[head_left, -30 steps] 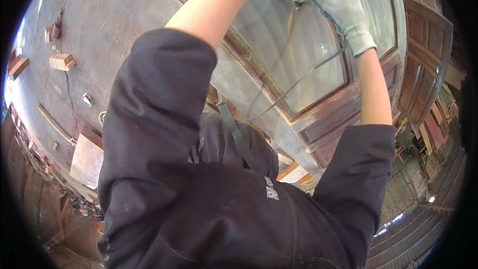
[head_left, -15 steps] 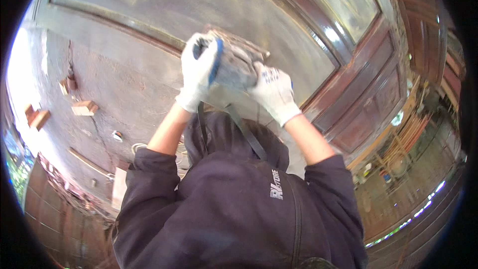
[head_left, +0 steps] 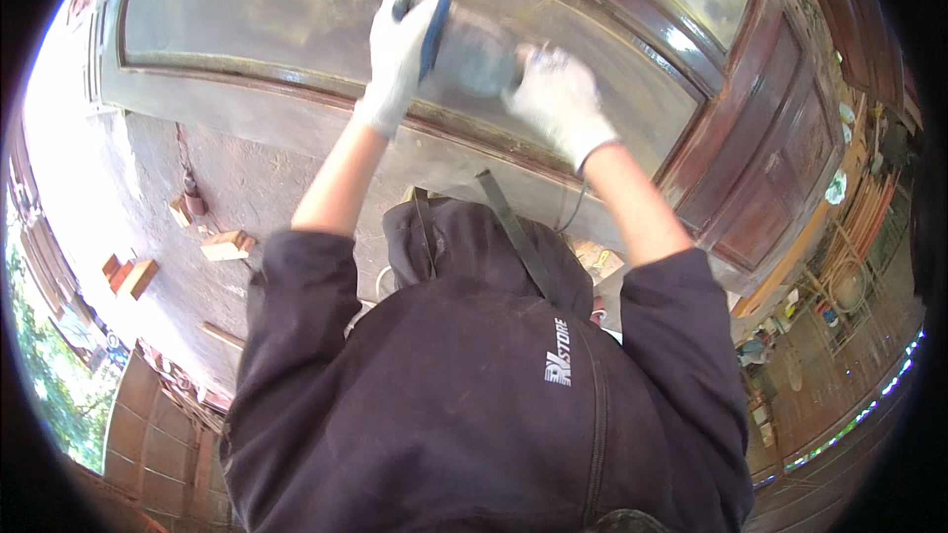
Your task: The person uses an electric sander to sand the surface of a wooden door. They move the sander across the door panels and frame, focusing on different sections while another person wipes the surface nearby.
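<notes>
A grey, blocky handheld tool, apparently a power sander [head_left: 476, 59], is between my two white-gloved hands and smeared by motion. My left hand [head_left: 403, 49], in a glove with a blue palm, closes on its left end. On the right end my right hand [head_left: 561, 99] is closed too, its fingertips partly hidden. A thin dark cord [head_left: 576, 205] hangs below my right wrist. The tool is over the lower part of a long, grey, dusty-looking panel [head_left: 247, 15] set in a dark red-brown wooden door [head_left: 731, 138]. Whether the tool touches the panel I cannot tell.
Wood blocks [head_left: 229, 245] and more blocks [head_left: 130, 276] lie on the grey floor [head_left: 286, 168] at left. A dark bag-like shape with straps [head_left: 474, 237] is close to my chest. Slats and clutter [head_left: 839, 286] stand at right, and more dark wooden panels [head_left: 849, 10] at far right.
Both hands and the tool have moved away from my body, farther over the panel. My view has shifted, so the door and floor blocks sit differently. The grip looks the same.
</notes>
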Demonstrator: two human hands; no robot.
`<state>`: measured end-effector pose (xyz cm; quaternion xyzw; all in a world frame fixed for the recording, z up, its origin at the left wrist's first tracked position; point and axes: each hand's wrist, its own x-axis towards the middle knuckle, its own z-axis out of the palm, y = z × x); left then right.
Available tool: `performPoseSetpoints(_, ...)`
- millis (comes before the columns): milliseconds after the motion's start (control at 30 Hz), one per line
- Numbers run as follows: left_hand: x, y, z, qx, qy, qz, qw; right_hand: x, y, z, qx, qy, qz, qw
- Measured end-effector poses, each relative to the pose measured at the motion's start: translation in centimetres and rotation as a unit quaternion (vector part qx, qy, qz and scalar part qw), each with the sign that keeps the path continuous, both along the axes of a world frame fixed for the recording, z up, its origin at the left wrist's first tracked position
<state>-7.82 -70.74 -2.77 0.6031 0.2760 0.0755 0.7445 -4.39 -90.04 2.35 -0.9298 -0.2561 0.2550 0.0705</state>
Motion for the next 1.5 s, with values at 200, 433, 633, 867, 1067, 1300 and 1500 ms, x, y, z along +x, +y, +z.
performPoseSetpoints(200, -8.9, 0.4, 0.0, -0.038, 0.038, 0.008, 0.999, -7.4, 0.7, 0.5, -0.001, 0.100, 0.021, 0.995)
performPoseSetpoints(433, 7.1, 1.5, 1.4, 0.025, -0.011, -0.015, 1.000, 6.1, 1.6, 0.3, -0.003, -0.090, 0.031, 0.995)
performPoseSetpoints(633, 7.9, 0.0, 1.0, 0.070, -0.016, -0.079, 0.994, 5.2, 0.2, 0.0, -0.018, -0.022, -0.054, 0.998)
performPoseSetpoints(867, -7.6, -7.2, 1.3, -0.016, 0.050, -0.072, 0.996, -7.9, -6.4, 1.4, -0.050, 0.117, -0.084, 0.988)
performPoseSetpoints(1067, -2.3, -9.2, 1.1, -0.020, 0.012, -0.049, 0.999, -3.3, -8.0, 2.3, -0.043, 0.065, -0.055, 0.995)
performPoseSetpoints(1300, 14.3, -9.5, 0.1, 0.082, -0.008, -0.065, 0.994, 8.7, -8.3, 1.1, -0.027, -0.031, -0.107, 0.993)
performPoseSetpoints(1500, 5.4, -10.3, 1.8, -0.031, 0.029, -0.096, 0.994, 2.0, -10.6, -0.1, -0.042, 0.007, -0.074, 0.996)
